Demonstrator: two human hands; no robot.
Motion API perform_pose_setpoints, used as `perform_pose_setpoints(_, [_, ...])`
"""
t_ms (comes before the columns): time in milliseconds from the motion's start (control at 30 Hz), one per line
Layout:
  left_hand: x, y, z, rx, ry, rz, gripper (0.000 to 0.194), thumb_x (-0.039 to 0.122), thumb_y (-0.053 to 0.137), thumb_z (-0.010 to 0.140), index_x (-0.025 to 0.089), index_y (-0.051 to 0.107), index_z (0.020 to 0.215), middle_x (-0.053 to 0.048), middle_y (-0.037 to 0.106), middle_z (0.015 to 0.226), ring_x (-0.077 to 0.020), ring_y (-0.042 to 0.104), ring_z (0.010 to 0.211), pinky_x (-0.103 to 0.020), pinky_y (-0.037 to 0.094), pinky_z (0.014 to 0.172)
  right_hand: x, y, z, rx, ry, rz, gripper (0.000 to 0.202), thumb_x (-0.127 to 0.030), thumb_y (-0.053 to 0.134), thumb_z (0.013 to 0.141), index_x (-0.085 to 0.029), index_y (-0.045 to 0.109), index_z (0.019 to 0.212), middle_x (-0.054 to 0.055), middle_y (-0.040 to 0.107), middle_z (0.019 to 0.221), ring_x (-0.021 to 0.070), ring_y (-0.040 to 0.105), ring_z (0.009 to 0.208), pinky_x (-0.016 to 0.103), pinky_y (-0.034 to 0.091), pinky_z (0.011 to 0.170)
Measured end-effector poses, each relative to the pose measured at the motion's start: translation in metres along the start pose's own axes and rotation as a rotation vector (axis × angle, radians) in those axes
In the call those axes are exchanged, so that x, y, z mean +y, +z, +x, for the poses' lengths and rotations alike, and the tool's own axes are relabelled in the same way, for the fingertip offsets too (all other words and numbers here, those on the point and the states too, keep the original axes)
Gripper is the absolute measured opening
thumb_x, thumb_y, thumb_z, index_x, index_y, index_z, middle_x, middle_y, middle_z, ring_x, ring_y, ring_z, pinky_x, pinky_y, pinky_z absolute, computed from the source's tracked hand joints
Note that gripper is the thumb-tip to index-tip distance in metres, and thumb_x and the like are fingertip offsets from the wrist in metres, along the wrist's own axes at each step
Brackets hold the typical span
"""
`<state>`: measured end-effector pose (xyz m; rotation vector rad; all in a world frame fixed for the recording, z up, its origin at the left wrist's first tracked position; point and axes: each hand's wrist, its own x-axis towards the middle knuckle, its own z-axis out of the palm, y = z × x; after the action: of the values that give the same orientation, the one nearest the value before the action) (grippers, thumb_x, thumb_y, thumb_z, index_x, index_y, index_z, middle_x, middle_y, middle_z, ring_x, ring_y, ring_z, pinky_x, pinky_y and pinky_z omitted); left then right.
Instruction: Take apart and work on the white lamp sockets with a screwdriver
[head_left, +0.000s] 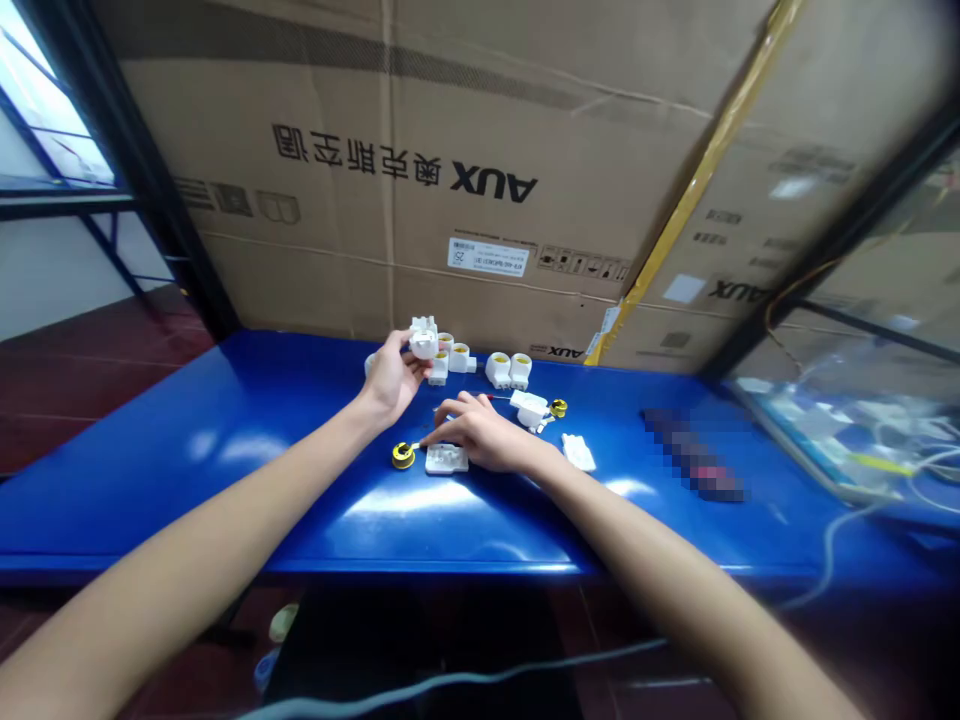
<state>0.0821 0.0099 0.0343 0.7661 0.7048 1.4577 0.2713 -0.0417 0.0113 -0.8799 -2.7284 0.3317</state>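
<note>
Raised above the back of the table, my left hand (391, 380) is closed on a white plastic lamp socket (424, 338), held at the fingertips. My right hand (480, 430) is palm down, low over the table, thumb and fingers apart. One tip reaches the small tab of a yellow ring-shaped insert (403, 456); whether it touches is unclear. Just under that hand lies a white cover plate (447, 459). To its right are an opened white socket (529, 408), a second yellow insert (558, 408) and another white cover (578, 452).
Several assembled white sockets (510, 369) stand at the back of the blue table (300, 500), before a large cardboard box (337, 230). A blurred dark item (694, 455) lies at right. Beyond it is a tray (817, 440) of bagged parts. A pale cable (829, 550) hangs over the front edge.
</note>
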Motion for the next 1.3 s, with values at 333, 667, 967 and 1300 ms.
perform_pose_setpoints(333, [-0.006, 0.001, -0.009, -0.295, 0.057, 0.163, 0.03, 0.042, 0.056, 0.103, 0.014, 0.068, 0.103, -0.009, 0.072, 0.083, -0.0163, 0.059, 0.059, -0.028, 0.047, 0.053, 0.004, -0.005, -0.005, -0.011, 0.015, 0.109, 0.019, -0.004, 0.067, 0.1, -0.016, 0.081, 0.105, 0.009, 0.076, 0.109, 0.024, 0.068, 0.107, 0.046, 0.043, 0.108])
perform_pose_setpoints(667, [-0.007, -0.008, -0.009, -0.461, 0.052, 0.163, 0.029, 0.044, 0.064, 0.088, 0.019, 0.065, 0.103, -0.008, 0.07, 0.081, -0.0173, 0.054, 0.06, -0.029, 0.045, 0.055, 0.013, -0.017, -0.018, 0.196, 0.015, 0.361, 0.016, -0.011, 0.064, 0.102, -0.021, 0.078, 0.1, 0.007, 0.071, 0.103, 0.0191, 0.068, 0.089, 0.035, 0.058, 0.084])
perform_pose_setpoints(967, [-0.011, -0.01, -0.006, -0.42, 0.06, 0.259, 0.031, 0.051, 0.069, 0.089, 0.02, 0.063, 0.091, -0.002, 0.06, 0.07, -0.0167, 0.053, 0.057, -0.027, 0.042, 0.048, 0.008, -0.037, -0.019, 0.527, 0.057, 1.084, 0.041, -0.042, 0.097, 0.08, -0.024, 0.069, 0.104, -0.002, 0.075, 0.082, 0.0165, 0.071, 0.065, 0.034, 0.061, 0.067])
perform_pose_setpoints(1300, [-0.016, -0.002, -0.018, -0.483, 0.023, 0.411, 0.052, 0.07, 0.071, 0.091, 0.019, 0.068, 0.103, -0.002, 0.059, 0.074, -0.0158, 0.049, 0.059, -0.026, 0.039, 0.049, 0.013, -0.037, -0.016, 0.814, 0.129, 0.991, 0.03, -0.045, 0.098, 0.077, -0.022, 0.083, 0.09, 0.001, 0.077, 0.076, 0.0147, 0.066, 0.061, 0.032, 0.057, 0.062])
